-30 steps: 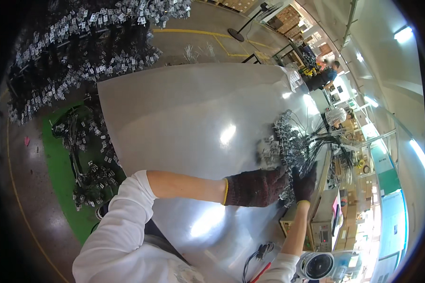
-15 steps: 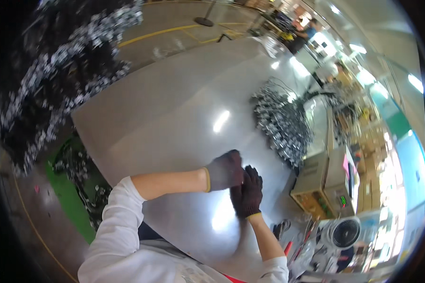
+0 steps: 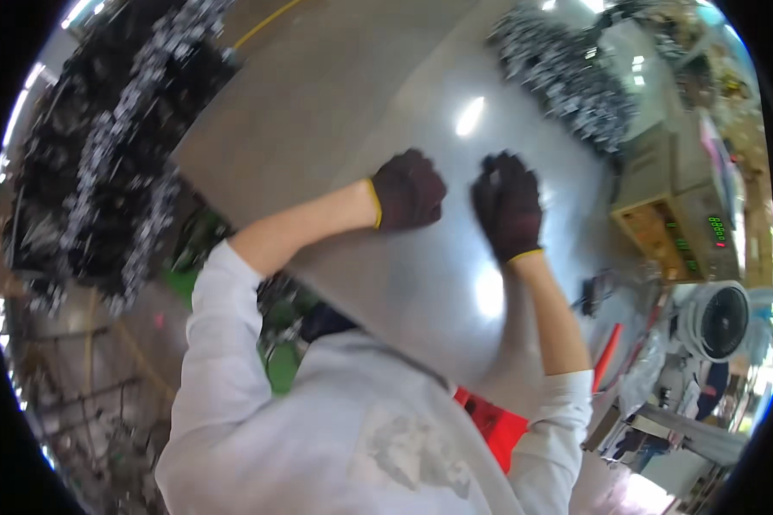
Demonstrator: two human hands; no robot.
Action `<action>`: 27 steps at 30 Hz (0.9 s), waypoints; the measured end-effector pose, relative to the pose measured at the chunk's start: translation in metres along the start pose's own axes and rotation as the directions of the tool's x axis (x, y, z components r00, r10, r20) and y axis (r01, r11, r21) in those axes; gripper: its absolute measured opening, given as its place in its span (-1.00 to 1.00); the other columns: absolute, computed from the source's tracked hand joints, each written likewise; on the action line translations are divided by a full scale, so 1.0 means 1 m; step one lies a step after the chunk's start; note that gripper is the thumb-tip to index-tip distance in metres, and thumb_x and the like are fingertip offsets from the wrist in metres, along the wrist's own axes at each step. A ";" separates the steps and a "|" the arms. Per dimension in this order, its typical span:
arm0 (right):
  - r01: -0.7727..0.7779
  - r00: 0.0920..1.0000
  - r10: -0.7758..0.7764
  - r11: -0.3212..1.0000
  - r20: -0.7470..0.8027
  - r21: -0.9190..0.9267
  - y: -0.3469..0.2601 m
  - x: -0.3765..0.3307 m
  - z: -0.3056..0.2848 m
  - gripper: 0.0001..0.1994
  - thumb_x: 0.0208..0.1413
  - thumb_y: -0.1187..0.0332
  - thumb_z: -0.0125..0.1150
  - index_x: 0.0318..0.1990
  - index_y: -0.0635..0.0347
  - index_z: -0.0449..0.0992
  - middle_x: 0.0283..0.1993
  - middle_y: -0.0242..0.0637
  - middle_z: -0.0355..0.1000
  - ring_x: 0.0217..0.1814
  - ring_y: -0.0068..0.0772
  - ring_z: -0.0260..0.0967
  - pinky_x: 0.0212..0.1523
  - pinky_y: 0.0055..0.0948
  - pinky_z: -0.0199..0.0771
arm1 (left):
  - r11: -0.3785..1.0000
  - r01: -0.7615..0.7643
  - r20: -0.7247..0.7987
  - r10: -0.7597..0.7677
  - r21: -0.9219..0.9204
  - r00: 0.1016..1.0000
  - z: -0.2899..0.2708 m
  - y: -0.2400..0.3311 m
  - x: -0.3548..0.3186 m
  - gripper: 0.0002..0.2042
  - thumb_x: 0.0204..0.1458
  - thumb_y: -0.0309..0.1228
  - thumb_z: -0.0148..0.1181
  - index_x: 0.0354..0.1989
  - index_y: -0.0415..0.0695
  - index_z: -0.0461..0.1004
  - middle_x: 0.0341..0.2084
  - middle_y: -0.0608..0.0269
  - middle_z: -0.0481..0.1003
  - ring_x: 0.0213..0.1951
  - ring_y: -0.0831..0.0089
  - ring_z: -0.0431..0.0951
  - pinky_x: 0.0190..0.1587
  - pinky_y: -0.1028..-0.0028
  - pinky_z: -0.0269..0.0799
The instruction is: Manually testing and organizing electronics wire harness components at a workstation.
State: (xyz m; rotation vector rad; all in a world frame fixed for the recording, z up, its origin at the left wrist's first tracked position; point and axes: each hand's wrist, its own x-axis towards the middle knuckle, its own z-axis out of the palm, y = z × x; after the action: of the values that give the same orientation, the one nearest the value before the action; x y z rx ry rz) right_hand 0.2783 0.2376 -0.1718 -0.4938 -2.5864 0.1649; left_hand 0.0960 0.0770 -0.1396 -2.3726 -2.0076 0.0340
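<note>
Dark maroon-black work gloves with yellow cuffs cover both my hands. My left hand (image 3: 410,190) is over the middle of the grey metal tabletop (image 3: 386,275), its fingers curled in. To its right, a short gap away, is my right hand (image 3: 508,204), back of the glove up and fingers bent under. No object shows in either hand. The hands do not touch each other. Some motion blur softens the fingertips.
A heap of small grey-and-black parts (image 3: 567,77) lies at the table's far right. Black bundles with silvery pieces (image 3: 103,154) hang at the left. Right of the table are a box with a green digital display (image 3: 683,206), a fan (image 3: 720,322) and a red-handled item (image 3: 607,356).
My hands were together, the left against the right; now they are apart, the right one further to the right. My view has tilted down, showing more of my white sleeves and torso.
</note>
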 end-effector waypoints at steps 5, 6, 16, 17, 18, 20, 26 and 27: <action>0.067 0.998 -0.067 0.998 0.012 -0.009 -0.012 -0.018 0.001 -0.59 0.35 0.20 0.21 0.28 0.11 0.55 0.39 0.03 0.45 0.50 0.16 0.29 0.52 0.09 0.19 | 0.999 -0.002 0.018 0.003 -0.043 1.000 0.006 -0.024 -0.086 -0.71 0.06 -0.13 0.16 -0.47 -0.06 0.67 -0.48 0.08 0.64 -0.27 0.03 0.66 -0.15 0.04 0.52; 0.072 0.996 -0.072 0.997 0.051 0.001 -0.019 -0.020 -0.001 -0.60 0.37 0.20 0.19 0.27 0.12 0.55 0.39 0.04 0.44 0.51 0.18 0.28 0.53 0.09 0.17 | 0.987 0.140 0.087 -0.132 -0.085 0.987 0.005 -0.031 -0.109 -0.71 0.07 -0.12 0.16 -0.46 -0.04 0.66 -0.46 0.07 0.64 -0.27 0.00 0.65 -0.15 0.01 0.52; 0.314 0.949 -0.311 0.944 0.045 -0.104 -0.024 -0.015 -0.010 -0.63 0.36 0.30 0.27 0.23 0.25 0.55 0.26 0.02 0.54 0.41 0.19 0.38 0.42 0.07 0.35 | 0.599 0.716 -0.190 -0.798 -0.359 0.572 0.060 -0.074 -0.349 -0.69 0.22 -0.11 0.21 -0.25 -0.11 0.67 -0.32 -0.03 0.64 -0.20 -0.10 0.65 -0.11 0.01 0.55; 0.357 0.934 -0.353 0.926 0.050 -0.127 -0.027 -0.014 -0.012 -0.64 0.35 0.29 0.26 0.22 0.23 0.56 0.25 0.00 0.54 0.42 0.18 0.38 0.43 0.08 0.34 | 0.594 0.716 -0.184 -0.801 -0.366 0.570 0.076 -0.068 -0.369 -0.69 0.22 -0.11 0.21 -0.25 -0.11 0.67 -0.32 -0.03 0.64 -0.20 -0.10 0.65 -0.11 0.01 0.55; 0.373 0.928 -0.366 0.915 0.074 -0.155 -0.030 -0.012 -0.013 -0.64 0.37 0.38 0.28 0.25 0.29 0.52 0.26 0.01 0.53 0.42 0.18 0.39 0.37 0.03 0.44 | 0.496 0.762 -0.150 -0.864 -0.416 0.480 0.098 -0.059 -0.388 -0.67 0.25 -0.10 0.19 -0.23 -0.13 0.66 -0.27 -0.04 0.65 -0.19 -0.09 0.65 -0.10 0.02 0.55; 0.381 0.925 -0.372 0.906 0.083 -0.184 -0.034 -0.011 -0.016 -0.64 0.37 0.38 0.29 0.25 0.30 0.52 0.27 0.01 0.53 0.42 0.17 0.39 0.38 0.02 0.44 | 0.362 0.808 -0.112 -0.929 -0.465 0.352 0.147 -0.037 -0.414 -0.65 0.29 -0.09 0.17 -0.19 -0.16 0.66 -0.21 -0.07 0.66 -0.15 -0.08 0.66 -0.07 0.04 0.56; 0.202 0.974 -0.202 0.979 0.101 0.005 -0.038 -0.010 -0.001 -0.64 0.42 0.33 0.22 0.26 0.30 0.57 0.36 0.04 0.48 0.46 0.05 0.39 0.46 -0.10 0.38 | 0.206 0.979 0.458 -0.868 -0.017 0.190 0.341 0.034 -0.559 -0.59 0.29 -0.09 0.17 0.11 -0.12 0.65 0.09 -0.05 0.64 0.15 -0.08 0.60 0.17 0.03 0.52; 0.206 0.973 -0.203 0.978 0.110 -0.016 -0.039 -0.011 -0.002 -0.64 0.42 0.33 0.22 0.26 0.30 0.57 0.36 0.04 0.48 0.46 0.05 0.39 0.46 -0.10 0.38 | 0.037 0.999 0.593 -0.804 -0.023 0.044 0.357 0.047 -0.551 -0.60 0.32 -0.13 0.13 0.16 -0.11 0.63 0.15 -0.04 0.62 0.19 -0.05 0.59 0.20 0.04 0.52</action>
State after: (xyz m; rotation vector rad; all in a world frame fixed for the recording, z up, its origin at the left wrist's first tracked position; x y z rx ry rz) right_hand 0.2761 0.1975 -0.1676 -0.2297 -2.7282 0.0875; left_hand 0.0373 -0.4699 -0.5012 -0.3968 -3.7142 0.0676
